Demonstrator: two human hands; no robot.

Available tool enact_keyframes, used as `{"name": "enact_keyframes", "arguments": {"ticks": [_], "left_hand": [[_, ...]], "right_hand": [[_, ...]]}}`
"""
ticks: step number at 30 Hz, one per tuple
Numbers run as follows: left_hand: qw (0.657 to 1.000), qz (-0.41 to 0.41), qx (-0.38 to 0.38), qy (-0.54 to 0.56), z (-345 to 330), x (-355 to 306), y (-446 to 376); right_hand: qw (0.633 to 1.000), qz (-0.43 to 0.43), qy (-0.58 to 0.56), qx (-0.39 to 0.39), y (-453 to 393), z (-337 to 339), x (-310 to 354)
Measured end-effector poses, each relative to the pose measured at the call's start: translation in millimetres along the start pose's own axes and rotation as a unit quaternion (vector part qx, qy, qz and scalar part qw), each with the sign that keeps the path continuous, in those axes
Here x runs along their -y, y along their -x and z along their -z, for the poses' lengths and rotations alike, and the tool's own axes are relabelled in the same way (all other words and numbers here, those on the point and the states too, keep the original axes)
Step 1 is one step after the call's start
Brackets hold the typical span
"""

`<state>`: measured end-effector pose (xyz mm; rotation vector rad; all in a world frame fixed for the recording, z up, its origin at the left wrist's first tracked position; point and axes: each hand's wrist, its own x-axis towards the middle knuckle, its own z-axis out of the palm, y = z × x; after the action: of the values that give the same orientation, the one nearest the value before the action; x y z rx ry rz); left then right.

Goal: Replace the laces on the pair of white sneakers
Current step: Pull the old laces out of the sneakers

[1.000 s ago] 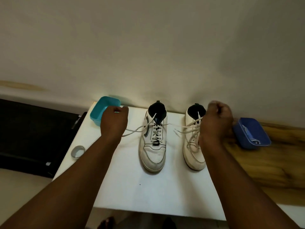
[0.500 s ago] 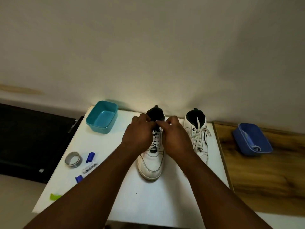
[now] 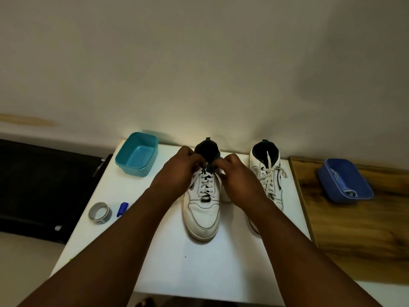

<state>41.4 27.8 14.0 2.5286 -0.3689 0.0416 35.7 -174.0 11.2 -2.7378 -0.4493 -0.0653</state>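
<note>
Setting: you face a plain pale wall with a white table (image 3: 177, 273) pushed against it; a wooden surface (image 3: 354, 218) adjoins on the right.
Left sneaker (image 3: 202, 209): it stands mid-table, toe toward you, white lace (image 3: 205, 187) crossed up the eyelets.
Your left hand (image 3: 177, 171): fingers curled at the top of that lace, pinching it at the tongue.
Your right hand (image 3: 236, 176): fingers curled opposite, pinching the same lace's top; the fingertips of both nearly meet.
Right sneaker (image 3: 269, 171): it stands just right of your right hand, partly hidden by your forearm, its lace hanging loose.
Teal tub (image 3: 137, 155): far left corner of the table.
Tape roll (image 3: 100, 212): left edge, with a blue marker cap (image 3: 122, 208) just beside it.
Blue tray (image 3: 344, 183): on the wooden surface, with what looks like a lace lying inside.
</note>
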Motion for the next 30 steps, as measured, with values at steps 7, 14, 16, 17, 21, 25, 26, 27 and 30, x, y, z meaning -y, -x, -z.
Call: {"name": "enact_keyframes", "arguments": {"ticks": [7,14,16,17,21,25,26,27,30], "left_hand": [[1.0,-0.007,-0.015,-0.015,6.1,10.7,3.8],[1.0,-0.008,-0.013,0.011,2.5,8.9,2.8],[1.0,-0.007,0.001,0.023,2.8,4.5,1.6],[1.0,-0.004,0.003,0.024,2.2,2.9,1.2],[1.0,-0.003,-0.001,0.025,-3.6,0.0,2.7],[1.0,0.002,-0.007,0.019,-4.0,0.1,5.7],[1.0,0.0,-0.01,0.02,-3.8,0.5,5.9],[1.0,0.0,-0.012,0.022,-4.0,0.8,5.8],[1.0,0.004,-0.011,0.02,-4.8,0.7,3.7]], "right_hand": [[0.997,-0.006,-0.069,-0.026,3.9,-1.3,-21.7],[0.992,-0.049,-0.106,-0.038,5.1,-0.9,-19.1],[0.989,-0.057,-0.127,-0.041,2.2,5.3,-10.3],[0.988,-0.053,-0.139,-0.043,0.7,8.9,-4.1],[0.999,-0.036,-0.006,0.002,-5.1,8.5,21.2],[0.993,-0.088,-0.073,-0.027,-6.9,0.5,24.7],[0.991,-0.099,-0.083,-0.034,-7.2,1.0,22.8],[0.991,-0.102,-0.079,-0.027,-6.7,1.8,21.8],[0.995,-0.089,-0.039,0.029,-4.5,-1.0,24.4]]}}
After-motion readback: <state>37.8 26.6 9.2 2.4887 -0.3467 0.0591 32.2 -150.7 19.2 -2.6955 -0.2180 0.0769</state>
